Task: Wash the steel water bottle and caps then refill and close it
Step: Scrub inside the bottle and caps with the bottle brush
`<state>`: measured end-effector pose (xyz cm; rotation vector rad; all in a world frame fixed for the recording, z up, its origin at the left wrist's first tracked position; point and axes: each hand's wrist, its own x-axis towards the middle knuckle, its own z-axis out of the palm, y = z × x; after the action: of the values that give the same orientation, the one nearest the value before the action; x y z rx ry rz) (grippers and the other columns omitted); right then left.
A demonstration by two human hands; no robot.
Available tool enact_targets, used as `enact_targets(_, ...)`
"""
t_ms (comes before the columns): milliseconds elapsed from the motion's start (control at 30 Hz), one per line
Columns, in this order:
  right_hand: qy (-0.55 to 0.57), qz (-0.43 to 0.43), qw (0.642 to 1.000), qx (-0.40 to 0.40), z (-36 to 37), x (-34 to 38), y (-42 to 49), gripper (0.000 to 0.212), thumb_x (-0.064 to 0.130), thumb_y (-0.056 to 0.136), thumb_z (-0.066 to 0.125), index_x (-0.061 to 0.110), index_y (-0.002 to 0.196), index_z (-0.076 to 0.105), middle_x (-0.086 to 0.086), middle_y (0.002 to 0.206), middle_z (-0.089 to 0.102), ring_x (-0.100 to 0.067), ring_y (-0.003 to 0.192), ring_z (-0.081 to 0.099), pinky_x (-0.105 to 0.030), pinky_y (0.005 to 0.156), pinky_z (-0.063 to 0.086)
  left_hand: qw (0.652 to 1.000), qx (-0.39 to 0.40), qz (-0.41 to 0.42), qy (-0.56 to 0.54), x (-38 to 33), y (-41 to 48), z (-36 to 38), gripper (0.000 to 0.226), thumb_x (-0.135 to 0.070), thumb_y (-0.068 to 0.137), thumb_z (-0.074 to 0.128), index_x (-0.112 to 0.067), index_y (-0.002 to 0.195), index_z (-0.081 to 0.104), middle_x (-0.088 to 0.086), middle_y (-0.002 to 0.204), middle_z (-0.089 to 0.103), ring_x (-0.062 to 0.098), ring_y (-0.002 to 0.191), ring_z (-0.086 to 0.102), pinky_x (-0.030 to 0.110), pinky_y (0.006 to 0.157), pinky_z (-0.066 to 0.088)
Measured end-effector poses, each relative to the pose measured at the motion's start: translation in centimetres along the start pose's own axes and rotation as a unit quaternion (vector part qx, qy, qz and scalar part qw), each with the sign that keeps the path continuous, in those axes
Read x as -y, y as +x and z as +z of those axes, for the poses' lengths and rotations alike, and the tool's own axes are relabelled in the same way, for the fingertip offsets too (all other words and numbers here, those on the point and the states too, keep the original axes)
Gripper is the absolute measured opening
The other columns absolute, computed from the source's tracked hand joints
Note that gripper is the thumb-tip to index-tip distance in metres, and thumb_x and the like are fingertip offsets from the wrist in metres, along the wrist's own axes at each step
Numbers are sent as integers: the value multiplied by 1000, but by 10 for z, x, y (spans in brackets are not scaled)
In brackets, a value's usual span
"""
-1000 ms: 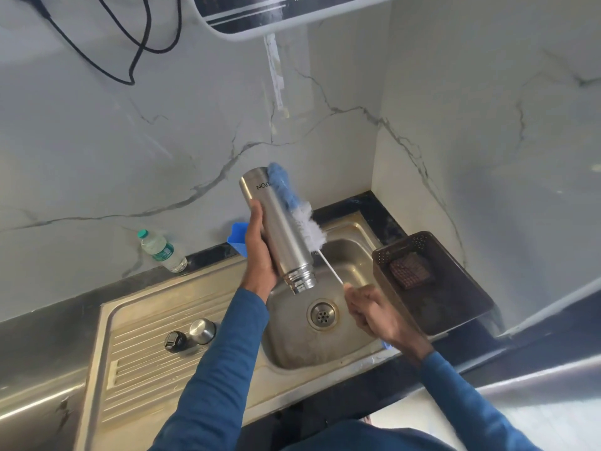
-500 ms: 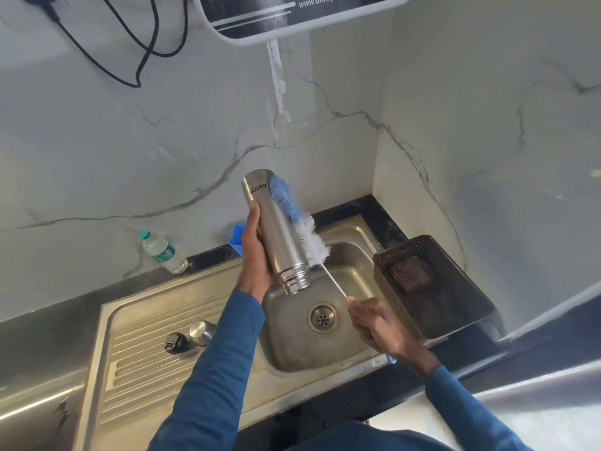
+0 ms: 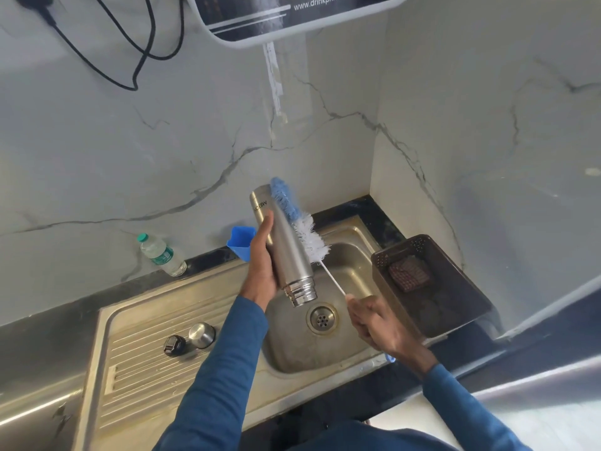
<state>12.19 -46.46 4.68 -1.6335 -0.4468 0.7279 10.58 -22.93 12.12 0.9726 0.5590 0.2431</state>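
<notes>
My left hand grips the steel water bottle upside down, its open threaded mouth pointing down over the sink basin. My right hand holds the thin handle of a bottle brush. The brush's blue and white bristles lie against the bottle's outer right side. Two caps rest on the ribbed drainboard to the left: a black inner cap and a steel outer cap.
A dark plastic basket with a brown scrub pad sits on the sink's right. A blue cup and a small plastic water bottle stand by the back wall. A water purifier hangs above.
The brush has slid along the bottle's side while my right hand shifted slightly down and right. The bottle stays inverted in my left hand.
</notes>
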Motion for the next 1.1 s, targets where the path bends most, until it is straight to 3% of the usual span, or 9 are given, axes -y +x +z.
enact_targets(133, -1, 1, 1000, -11, -6, 15, 10, 60, 39, 112, 42, 27, 54, 36, 5, 51, 29, -8, 39, 23, -17, 40, 20, 999, 4, -22, 35, 6, -2, 4, 77, -65, 85, 73, -7, 136, 64, 20, 111, 75, 31, 93, 73, 40, 77, 62)
enact_targets(233, 12, 6, 999, -36, -10, 31, 25, 63, 44, 112, 42, 28, 52, 35, 6, 52, 29, -9, 39, 21, -18, 41, 18, 997, 39, -32, 60, 13, 1, 5, 84, -69, 78, 78, -2, 127, 68, 18, 97, 67, 31, 83, 67, 41, 75, 57)
enact_targets(367, 19, 9, 999, -49, -12, 41, 37, 62, 50, 111, 43, 29, 54, 32, 5, 55, 27, -11, 43, 18, -21, 44, 15, 995, 95, -3, 9, 11, -1, 8, 56, -51, 93, 65, -4, 123, 70, 18, 105, 68, 34, 89, 66, 42, 80, 54)
enact_targets(467, 5, 8, 999, -36, -7, 37, 31, 63, 49, 111, 44, 28, 53, 34, 5, 54, 28, -11, 42, 20, -20, 43, 17, 997, 76, 9, -13, 6, 0, 3, 50, -42, 94, 60, -2, 123, 66, 22, 107, 69, 37, 90, 71, 43, 81, 57)
enact_targets(633, 4, 4, 1000, -24, 2, 35, 18, 60, 37, 113, 43, 24, 56, 31, 0, 54, 25, -9, 39, 20, -17, 40, 18, 994, 36, 38, 91, -4, 11, -16, 68, -56, 73, 87, -8, 118, 71, 22, 103, 71, 37, 93, 70, 51, 91, 57)
enact_targets(700, 0, -7, 1000, -30, 4, 42, 21, 61, 37, 114, 43, 24, 55, 32, 1, 53, 26, -8, 39, 20, -16, 40, 18, 988, 61, 65, 123, -5, 11, -22, 76, -47, 71, 91, -7, 129, 64, 22, 113, 74, 40, 102, 73, 54, 95, 59)
enact_targets(800, -23, -30, 998, -55, 6, 56, 34, 61, 39, 114, 43, 23, 55, 36, 7, 49, 31, -8, 37, 24, -19, 39, 21, 960, 101, 119, 231, -1, 6, -32, 69, -29, 78, 88, -10, 137, 57, 14, 122, 76, 37, 113, 73, 55, 99, 58)
enact_targets(967, -107, -85, 987, -78, 6, 71, 47, 53, 40, 111, 47, 17, 64, 58, 10, 47, 43, -6, 42, 35, -21, 43, 28, 923, 17, 171, 344, -1, 3, -46, 66, -23, 69, 97, -25, 125, 62, -8, 106, 75, 15, 99, 73, 34, 87, 58)
enact_targets(1100, -103, -96, 988, -66, 17, 66, 41, 56, 35, 113, 46, 16, 60, 45, 7, 50, 35, -7, 44, 29, -20, 45, 26, 890, 3, 235, 392, -18, 13, -63, 69, -11, 72, 96, -31, 127, 59, -16, 108, 72, 8, 99, 70, 21, 84, 57)
